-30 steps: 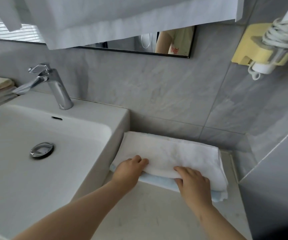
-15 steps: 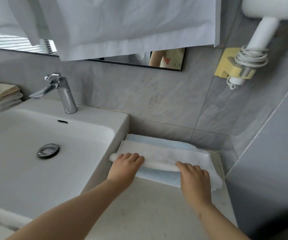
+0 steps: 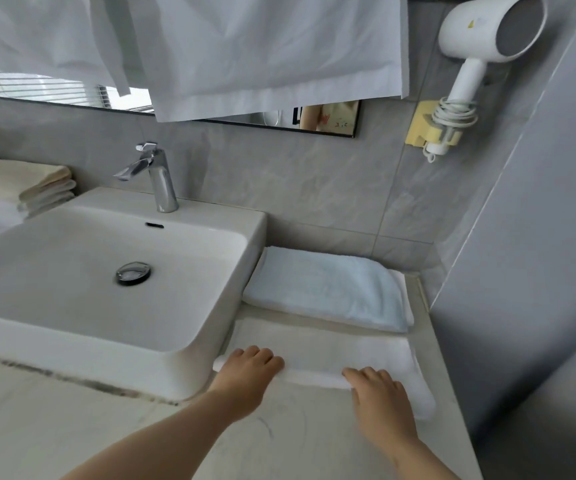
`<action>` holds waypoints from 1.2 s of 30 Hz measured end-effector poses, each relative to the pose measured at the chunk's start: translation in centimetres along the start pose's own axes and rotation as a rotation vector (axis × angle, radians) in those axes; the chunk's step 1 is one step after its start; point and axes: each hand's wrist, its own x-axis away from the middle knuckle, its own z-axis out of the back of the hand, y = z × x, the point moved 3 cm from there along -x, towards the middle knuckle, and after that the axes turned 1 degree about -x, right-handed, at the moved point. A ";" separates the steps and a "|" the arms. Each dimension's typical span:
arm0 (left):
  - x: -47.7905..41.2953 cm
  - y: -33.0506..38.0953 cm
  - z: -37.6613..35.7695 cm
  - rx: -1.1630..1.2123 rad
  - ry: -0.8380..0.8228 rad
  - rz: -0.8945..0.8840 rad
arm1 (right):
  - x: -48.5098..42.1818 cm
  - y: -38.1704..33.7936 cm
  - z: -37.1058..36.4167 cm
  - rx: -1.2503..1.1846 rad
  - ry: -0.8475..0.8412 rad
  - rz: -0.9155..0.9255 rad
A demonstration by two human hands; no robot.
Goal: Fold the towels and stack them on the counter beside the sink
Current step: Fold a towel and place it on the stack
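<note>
White towel (image 3: 331,348), laid mid-counter (image 3: 279,445) beside sink (image 3: 210,216): near hem gripped by left hand (image 3: 248,374) and right hand (image 3: 380,396), fingers together.

A chrome faucet (image 3: 156,178) stands before a grey tiled wall (image 3: 297,181), above it a black-framed mirror (image 3: 328,121) partly covered by hanging white cloths (image 3: 262,46), and to the right a white hair dryer (image 3: 487,32) sits in a yellow wall holder (image 3: 418,124) with its cord (image 3: 454,114) coiled round the handle.
</note>
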 end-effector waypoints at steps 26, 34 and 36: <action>4.5 -0.5 -0.8 0.503 -0.218 0.906 | 5.1 2.7 1.0 -0.340 -0.297 -0.816; 3.3 -0.9 0.0 0.874 -0.253 1.109 | 4.5 3.6 0.9 -0.799 -0.044 -1.008; 3.1 -1.0 0.3 0.985 -0.174 1.127 | 4.3 3.6 1.1 -0.808 -0.014 -1.009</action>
